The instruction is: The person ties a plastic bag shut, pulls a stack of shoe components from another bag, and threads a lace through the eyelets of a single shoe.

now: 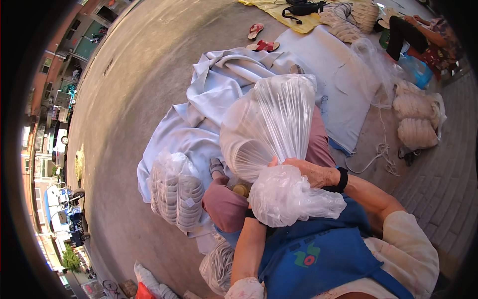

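Note:
A large clear plastic bag (pixel 286 109), filled with pale rounded contents, stands between my knees. Its film is pulled into tight pleats toward a gathered neck. My right hand (pixel 313 172) is closed round that neck. Beside it a fingertip of my left hand (pixel 273 161) shows at the same gather; the bag's loose, crumpled mouth (pixel 284 197) hides the rest of this hand. The loose plastic puffs out toward my blue apron (pixel 313 259). To the left, a wrapped pack of pale coiled bundles (pixel 177 194) sits on the light blue cloth (pixel 214 94).
A pale sheet (pixel 333 74) spreads ahead, red sandals (pixel 264 46) beyond it. Tan bundles (pixel 416 117) and a loose white cord (pixel 381 154) lie at right. Another person (pixel 418 37) sits at the far right. A grey-white yarn bundle (pixel 218 264) is by my left arm.

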`<move>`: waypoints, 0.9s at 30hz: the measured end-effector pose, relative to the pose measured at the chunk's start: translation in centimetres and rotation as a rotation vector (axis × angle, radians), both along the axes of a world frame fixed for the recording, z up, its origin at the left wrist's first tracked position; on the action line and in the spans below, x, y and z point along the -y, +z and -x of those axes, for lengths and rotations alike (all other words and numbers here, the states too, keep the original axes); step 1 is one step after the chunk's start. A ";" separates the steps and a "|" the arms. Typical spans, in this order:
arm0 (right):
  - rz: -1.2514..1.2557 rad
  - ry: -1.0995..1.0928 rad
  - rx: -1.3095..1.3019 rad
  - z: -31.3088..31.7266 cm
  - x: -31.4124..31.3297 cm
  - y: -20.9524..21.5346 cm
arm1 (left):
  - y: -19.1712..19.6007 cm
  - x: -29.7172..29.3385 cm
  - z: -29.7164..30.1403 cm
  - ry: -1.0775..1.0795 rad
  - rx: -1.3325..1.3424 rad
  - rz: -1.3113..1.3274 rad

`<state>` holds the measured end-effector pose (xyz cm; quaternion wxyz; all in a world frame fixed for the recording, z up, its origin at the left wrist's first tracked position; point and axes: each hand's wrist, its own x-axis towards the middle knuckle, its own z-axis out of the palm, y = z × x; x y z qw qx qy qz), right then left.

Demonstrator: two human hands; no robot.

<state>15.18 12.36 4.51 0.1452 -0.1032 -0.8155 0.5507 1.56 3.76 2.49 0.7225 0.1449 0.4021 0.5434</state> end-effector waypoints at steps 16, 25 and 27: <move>1.358 -0.081 -0.388 -4.4 4.9 -3.1 | -2.1 0.2 0.1 -0.377 0.589 0.083; 1.351 0.039 -0.428 -5.8 6.3 -4.7 | 5.4 -1.8 -1.9 0.061 0.651 0.459; 2.246 0.413 -0.709 -4.6 6.5 -3.1 | 3.7 -0.6 -1.0 0.035 0.713 0.401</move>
